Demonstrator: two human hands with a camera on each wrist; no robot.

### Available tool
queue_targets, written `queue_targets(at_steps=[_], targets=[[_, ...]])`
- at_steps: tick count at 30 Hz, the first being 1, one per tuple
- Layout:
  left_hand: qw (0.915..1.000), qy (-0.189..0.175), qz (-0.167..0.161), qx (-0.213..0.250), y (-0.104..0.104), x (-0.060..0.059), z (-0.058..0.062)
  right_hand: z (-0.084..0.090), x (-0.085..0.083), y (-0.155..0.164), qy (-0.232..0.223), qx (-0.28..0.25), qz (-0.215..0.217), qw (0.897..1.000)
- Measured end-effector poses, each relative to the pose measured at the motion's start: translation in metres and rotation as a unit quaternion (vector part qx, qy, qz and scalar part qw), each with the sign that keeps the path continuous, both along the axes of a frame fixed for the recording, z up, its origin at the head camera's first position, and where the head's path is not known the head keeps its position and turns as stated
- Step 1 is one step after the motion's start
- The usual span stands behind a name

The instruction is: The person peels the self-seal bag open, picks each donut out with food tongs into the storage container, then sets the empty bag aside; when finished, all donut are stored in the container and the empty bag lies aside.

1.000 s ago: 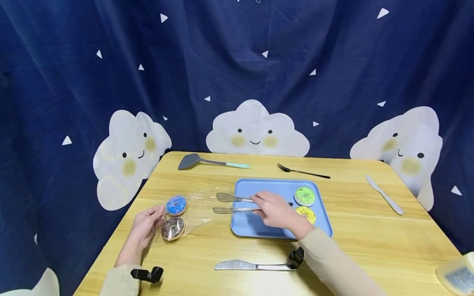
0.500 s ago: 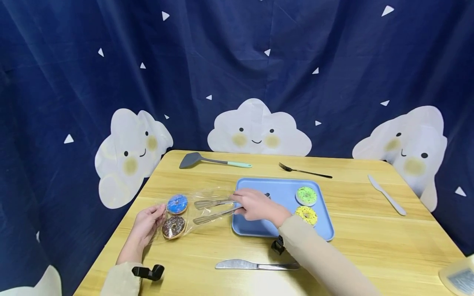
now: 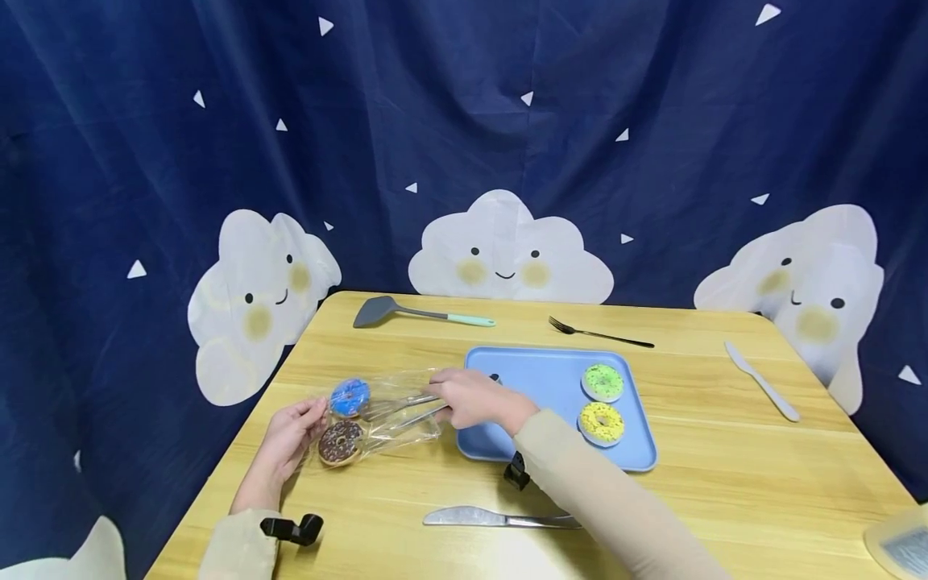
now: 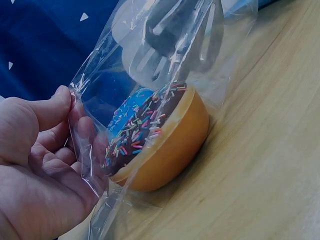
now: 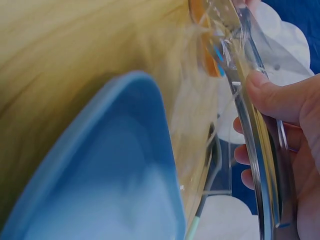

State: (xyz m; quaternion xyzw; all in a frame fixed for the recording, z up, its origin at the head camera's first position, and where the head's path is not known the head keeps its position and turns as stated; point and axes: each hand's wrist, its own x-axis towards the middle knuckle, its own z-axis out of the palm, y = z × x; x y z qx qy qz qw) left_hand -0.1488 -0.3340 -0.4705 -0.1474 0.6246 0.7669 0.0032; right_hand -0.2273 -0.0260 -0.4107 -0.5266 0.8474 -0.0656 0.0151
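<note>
A clear plastic bag [image 4: 97, 55] holds a blue-frosted donut [image 3: 344, 393] and a chocolate donut with sprinkles [image 4: 165, 155]. My left hand [image 3: 288, 439] pinches the bag's edge between thumb and fingers, close beside both donuts. From the other side my right hand [image 3: 471, 397] grips metal tongs [image 5: 248, 125], their arms a little apart. In the left wrist view the slotted tong heads [image 4: 212, 40] show through the bag film, just behind the donuts. No donut sits between the heads in that view.
A blue tray [image 3: 532, 366] under the right forearm bears a green donut [image 3: 602, 375] and a yellow donut [image 3: 589, 420]. Around it lie a turner [image 3: 373, 312], a black fork [image 3: 602, 334], a white knife [image 3: 761, 381] and a metal knife [image 3: 467, 515]. A container [image 3: 899, 540] stands front right.
My right hand has moved left from over the tray, bringing the tongs deeper into the bag toward the donuts. The left hand stays at the bag's edge.
</note>
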Motion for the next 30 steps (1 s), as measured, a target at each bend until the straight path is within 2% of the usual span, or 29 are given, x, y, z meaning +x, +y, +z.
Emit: queue_targets(at_steps=[6, 16, 23, 30], targets=[[0.9998, 0.019, -0.008, -0.006, 0.0, -0.001, -0.002, -0.006, 0.003, -0.012, 0.0, 0.012, 0.002, 1.0], [0.9997, 0.013, 0.016, 0.01, 0.002, 0.001, -0.004, -0.014, 0.005, -0.02, -0.035, 0.016, -0.008, 0.999], [0.9998, 0.013, 0.013, -0.001, 0.003, 0.002, -0.005, -0.017, 0.01, -0.025, -0.068, 0.02, -0.02, 0.997], [0.9997, 0.017, 0.016, -0.008, 0.005, 0.002, -0.005, -0.018, 0.014, -0.025, -0.068, 0.024, -0.026, 0.997]])
